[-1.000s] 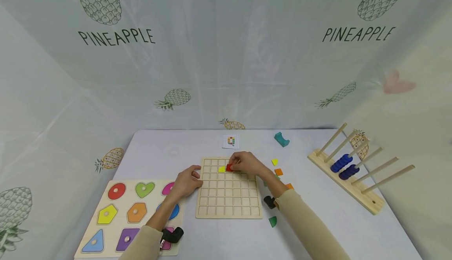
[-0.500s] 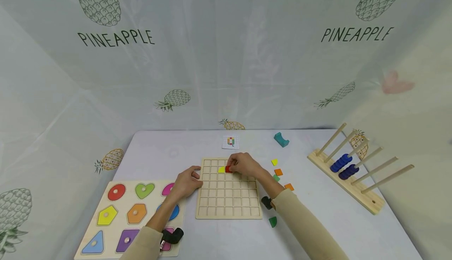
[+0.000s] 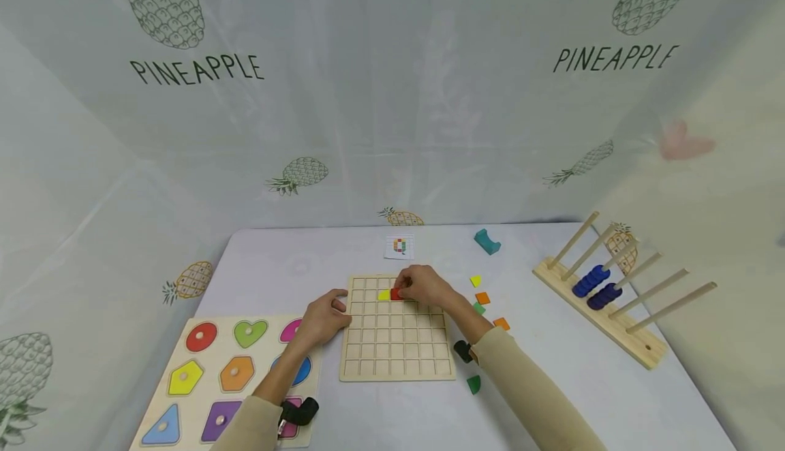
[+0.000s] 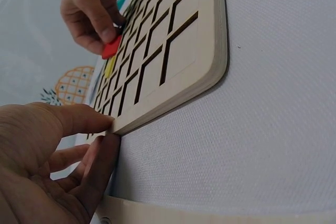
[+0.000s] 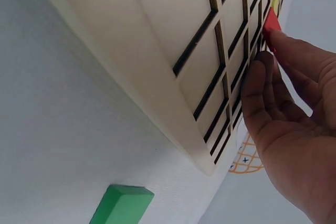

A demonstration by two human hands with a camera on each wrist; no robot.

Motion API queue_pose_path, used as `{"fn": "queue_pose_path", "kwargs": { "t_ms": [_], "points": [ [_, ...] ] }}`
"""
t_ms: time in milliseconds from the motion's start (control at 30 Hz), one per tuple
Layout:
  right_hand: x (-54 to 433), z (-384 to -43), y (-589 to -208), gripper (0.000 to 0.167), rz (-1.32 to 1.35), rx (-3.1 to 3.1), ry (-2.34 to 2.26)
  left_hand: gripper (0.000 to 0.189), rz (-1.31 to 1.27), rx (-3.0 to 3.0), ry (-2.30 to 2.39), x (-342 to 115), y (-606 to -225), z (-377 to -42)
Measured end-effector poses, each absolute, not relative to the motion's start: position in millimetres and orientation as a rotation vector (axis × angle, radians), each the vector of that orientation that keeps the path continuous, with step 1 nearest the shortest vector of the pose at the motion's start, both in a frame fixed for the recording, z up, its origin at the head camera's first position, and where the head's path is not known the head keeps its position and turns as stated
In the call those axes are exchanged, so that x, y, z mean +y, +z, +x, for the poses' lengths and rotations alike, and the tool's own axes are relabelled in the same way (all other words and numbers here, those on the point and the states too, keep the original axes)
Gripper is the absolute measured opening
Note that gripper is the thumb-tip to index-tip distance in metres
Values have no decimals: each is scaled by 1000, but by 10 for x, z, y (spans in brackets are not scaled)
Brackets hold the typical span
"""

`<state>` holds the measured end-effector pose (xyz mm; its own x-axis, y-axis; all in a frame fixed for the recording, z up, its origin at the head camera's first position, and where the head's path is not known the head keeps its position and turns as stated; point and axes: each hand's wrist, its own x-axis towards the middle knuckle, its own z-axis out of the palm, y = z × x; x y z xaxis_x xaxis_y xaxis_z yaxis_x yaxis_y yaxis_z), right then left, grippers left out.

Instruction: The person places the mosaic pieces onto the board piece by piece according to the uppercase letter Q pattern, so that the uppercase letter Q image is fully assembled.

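R hand (image 3: 424, 284): thumb & fingers pinching red tile (image 3: 396, 294) at its fingertips, over far part of grid bd (image 3: 397, 352); can't tell if tile's seated. Yellow tile (image 3: 383, 295) on grid just L of that hand's tips. L hand (image 3: 324, 318): loosely bent, tips touching bd's L edge. Pattern card (image 3: 399, 247) beyond R hand; orange tile (image 3: 483, 298) to its R on desk (image 3: 589, 383). Knob puzzle (image 3: 217, 342) L of L hand, partly under L forearm.
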<state>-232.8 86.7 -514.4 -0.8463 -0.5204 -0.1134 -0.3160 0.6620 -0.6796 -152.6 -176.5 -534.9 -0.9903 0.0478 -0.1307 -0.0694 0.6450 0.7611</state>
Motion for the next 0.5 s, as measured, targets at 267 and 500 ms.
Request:
{"fn": "queue_pose_path", "kwargs": {
  "t_ms": [267, 500],
  "points": [
    [864, -2336, -5168, 5, -686, 2622, -926, 59, -6, 2732, 1264, -1768, -5342, -1532],
    [841, -2337, -5181, 5, -698, 2626, -921, 59, -7, 2726, 1267, -1778, -5357, -1517]
  ]
}}
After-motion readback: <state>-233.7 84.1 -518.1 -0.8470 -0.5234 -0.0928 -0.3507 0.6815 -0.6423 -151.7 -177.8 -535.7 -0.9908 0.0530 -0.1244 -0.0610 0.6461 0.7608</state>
